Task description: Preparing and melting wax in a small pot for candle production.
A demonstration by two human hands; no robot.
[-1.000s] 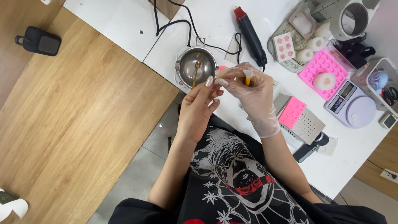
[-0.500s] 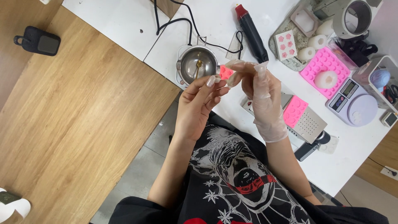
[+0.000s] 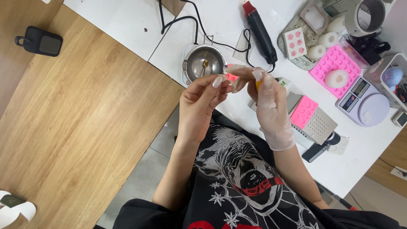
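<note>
My left hand point(image 3: 199, 108) is bare, and its thumb and forefinger pinch a loose fingertip of the clear glove point(image 3: 236, 70) worn on my right hand point(image 3: 271, 110). The two hands meet just in front of a small metal melting pot point(image 3: 196, 64) with a gold spoon point(image 3: 205, 63) in it. A short orange stick with a pale tip point(image 3: 257, 84) shows between the gloved fingers of my right hand. Behind the fingers, a small pink piece point(image 3: 231, 77) lies on the white table point(image 3: 220, 25).
On the white table are a black-and-red heat tool point(image 3: 260, 34), a pink silicone mould point(image 3: 335, 63), a digital scale point(image 3: 366, 104), a perforated metal box point(image 3: 320, 126) with a pink mould point(image 3: 303, 111), and white candles point(image 3: 316, 51). A wooden table point(image 3: 85, 106) with a black pouch point(image 3: 40, 40) is at left.
My right hand opened its fingers, then curled them again, and the orange stick came back into sight. My left hand kept pinching at the glove's fingertips. The view drifted slightly.
</note>
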